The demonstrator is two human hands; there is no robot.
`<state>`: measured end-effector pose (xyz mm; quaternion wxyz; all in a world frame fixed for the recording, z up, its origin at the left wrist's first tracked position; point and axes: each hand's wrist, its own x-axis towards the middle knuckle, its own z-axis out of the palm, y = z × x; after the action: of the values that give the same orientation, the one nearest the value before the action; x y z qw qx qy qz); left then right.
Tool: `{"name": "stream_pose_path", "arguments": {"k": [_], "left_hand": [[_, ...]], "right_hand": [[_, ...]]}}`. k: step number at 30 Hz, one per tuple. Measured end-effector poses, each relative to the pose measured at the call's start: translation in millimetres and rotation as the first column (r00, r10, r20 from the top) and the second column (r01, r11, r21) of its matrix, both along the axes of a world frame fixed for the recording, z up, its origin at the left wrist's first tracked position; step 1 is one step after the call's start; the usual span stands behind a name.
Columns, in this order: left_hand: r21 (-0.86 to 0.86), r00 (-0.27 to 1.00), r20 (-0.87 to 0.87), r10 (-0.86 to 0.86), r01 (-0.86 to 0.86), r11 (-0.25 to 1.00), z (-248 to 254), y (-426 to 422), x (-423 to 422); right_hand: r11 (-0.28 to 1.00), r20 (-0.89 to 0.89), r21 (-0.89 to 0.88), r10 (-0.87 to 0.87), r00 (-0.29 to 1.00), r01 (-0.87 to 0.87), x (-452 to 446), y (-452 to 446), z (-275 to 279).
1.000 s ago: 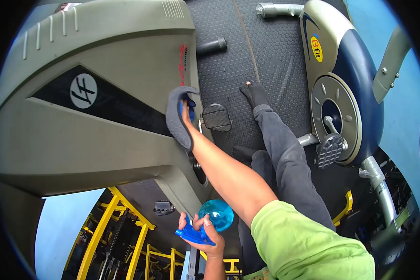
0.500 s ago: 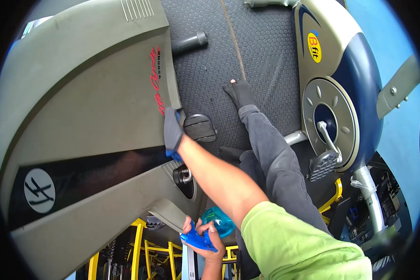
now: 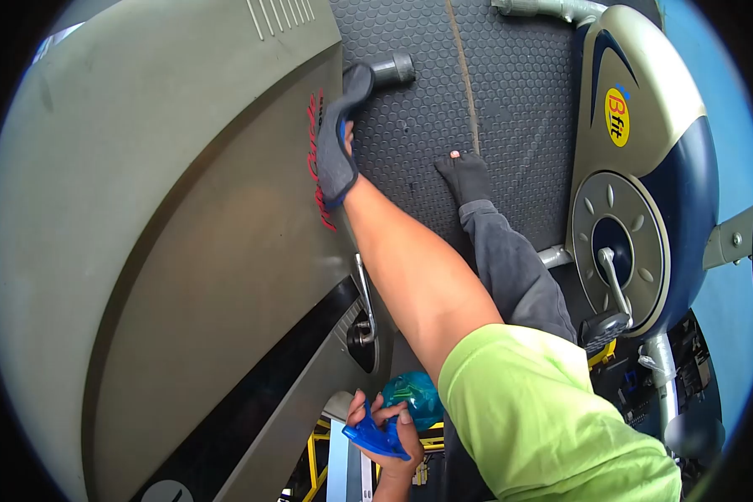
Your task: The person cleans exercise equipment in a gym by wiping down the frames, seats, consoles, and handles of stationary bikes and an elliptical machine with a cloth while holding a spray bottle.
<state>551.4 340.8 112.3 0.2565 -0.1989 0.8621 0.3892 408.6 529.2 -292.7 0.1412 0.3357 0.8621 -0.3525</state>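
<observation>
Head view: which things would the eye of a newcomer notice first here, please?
Probably the big grey-green exercise bike housing filling the left side, with red lettering near its edge. Beside that lettering, a grey and blue cloth mostly covers the right hand. At bottom centre, the left hand holds a turquoise spray bottle, close to the bright green sleeve.

A grey, blue-backed cloth (image 3: 336, 159) bends along the edge of a grey-brown plastic housing (image 3: 226, 234). A translucent teal, blue-triggered spray bottle (image 3: 413, 400) is gripped at its head.
</observation>
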Motion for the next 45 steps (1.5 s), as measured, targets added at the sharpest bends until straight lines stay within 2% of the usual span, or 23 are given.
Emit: {"name": "stream_pose_path", "arguments": {"k": [2, 3, 8, 9, 11, 13, 14, 17, 21, 25, 27, 29, 30, 32, 33, 34, 36, 39, 40, 41, 42, 44, 45], "left_hand": [[0.016, 1.000, -0.016, 0.004, -0.004, 1.000, -2.9, -1.0, 1.0], [0.021, 1.000, -0.007, 0.001, -0.001, 1.000, -3.7, -2.5, 2.1], [0.048, 1.000, -0.027, 0.004, -0.003, 0.999, -0.3, -17.9, 4.4], [0.046, 0.999, -0.046, 0.016, -0.014, 0.999, 2.6, -22.1, 6.3], [0.032, 0.997, -0.070, 0.011, -0.008, 0.999, 6.6, -29.1, 8.5], [0.013, 0.996, -0.084, -0.006, 0.007, 1.000, 11.9, -36.9, 6.2], [0.016, 0.997, -0.073, -0.016, 0.018, 1.000, 15.1, -42.1, 6.4], [0.047, 0.989, -0.131, -0.066, 0.073, 0.996, 16.2, -57.8, 16.5], [0.097, 0.986, -0.140, -0.088, 0.102, 0.990, 7.6, -67.9, 32.0], [0.101, 0.993, -0.117, 0.010, 0.002, 0.995, -13.4, -69.6, 56.4], [0.096, 0.994, -0.096, 0.058, -0.049, 0.994, -22.7, -77.5, 67.0], [-0.005, 0.983, -0.149, -0.107, 0.107, 0.994, -24.4, -85.8, 77.4], [-0.025, 0.979, -0.184, -0.083, 0.079, 0.997, -28.5, -89.5, 85.3], [-0.090, 0.960, -0.250, -0.127, 0.108, 0.990, -36.4, -94.7, 93.8], [-0.090, 0.946, -0.296, -0.130, 0.107, 0.990, -39.4, -95.8, 96.3], [-0.163, 0.939, -0.301, -0.163, 0.118, 0.979, -38.6, -95.9, 97.7], [-0.274, 0.911, -0.298, -0.286, 0.205, 0.940, -34.0, -99.5, 94.3], [-0.291, 0.881, -0.335, -0.334, 0.240, 0.926, -24.1, -110.4, 88.6], [-0.275, 0.883, -0.339, -0.326, 0.238, 0.931, -20.3, -110.3, 87.4], [-0.257, 0.899, -0.306, -0.313, 0.238, 0.936, -16.7, -107.9, 84.5], [-0.250, 0.896, -0.310, -0.318, 0.246, 0.936, -19.1, -110.9, 87.9], [-0.146, 0.914, -0.317, -0.253, 0.216, 0.965, -28.4, -113.4, 95.1], [-0.145, 0.913, -0.321, -0.251, 0.215, 0.966, -32.0, -114.4, 100.2]], "right_hand": [[0.942, 0.245, 0.133, 0.270, 0.931, -0.308, 68.2, 34.3, -10.6], [0.913, 0.263, 0.160, 0.326, 0.908, -0.374, 86.9, 42.8, -14.0], [0.854, 0.110, 0.287, 0.420, 0.901, -0.434, 113.7, 52.4, -34.0], [0.839, 0.272, 0.202, 0.447, 0.852, -0.505, 110.7, 52.8, -34.0], [0.825, 0.416, 0.101, 0.473, 0.777, -0.556, 108.7, 48.5, -16.8], [0.964, 0.232, 0.085, 0.226, 0.946, -0.251, 96.1, 49.7, 29.1], [0.992, 0.131, 0.064, 0.098, 0.987, -0.107, 98.0, 49.2, 33.8], [0.992, 0.023, -0.046, -0.120, 0.992, 0.121, 101.3, 46.7, 43.3], [0.977, 0.034, -0.113, -0.179, 0.983, 0.182, 117.4, 45.6, 13.6], [0.999, -0.075, 0.004, 0.038, 0.996, -0.038, 135.3, 47.5, -30.7], [0.974, -0.069, -0.094, -0.213, 0.975, 0.206, 128.4, 37.2, -23.6], [0.995, -0.035, -0.055, -0.085, 0.996, 0.083, 133.2, 36.0, -30.4], [0.996, -0.017, -0.062, -0.070, 0.997, 0.068, 137.6, 33.8, -48.8], [0.985, -0.110, 0.075, 0.163, 0.980, -0.156, 147.1, 41.6, -66.0], [0.964, -0.132, 0.132, 0.247, 0.960, -0.230, 149.2, 45.3, -64.3], [0.907, -0.186, 0.259, 0.383, 0.905, -0.331, 149.3, 44.8, -60.9], [0.824, -0.228, 0.391, 0.518, 0.824, -0.410, 146.0, 40.8, -45.6], [0.933, -0.267, 0.243, 0.326, 0.907, -0.264, 143.4, 36.4, -32.5], [0.993, -0.244, 0.066, 0.110, 0.964, -0.097, 143.5, 36.1, -33.8], [0.990, -0.175, -0.109, -0.106, 0.979, 0.088, 146.5, 34.4, -30.4], [0.990, -0.176, -0.112, -0.109, 0.978, 0.090, 151.5, 33.1, -26.8], [0.975, -0.336, -0.216, -0.113, 0.935, 0.040, 162.0, 28.7, -25.5], [0.976, -0.340, -0.215, -0.112, 0.934, 0.039, 171.2, 26.4, -26.7]]}}
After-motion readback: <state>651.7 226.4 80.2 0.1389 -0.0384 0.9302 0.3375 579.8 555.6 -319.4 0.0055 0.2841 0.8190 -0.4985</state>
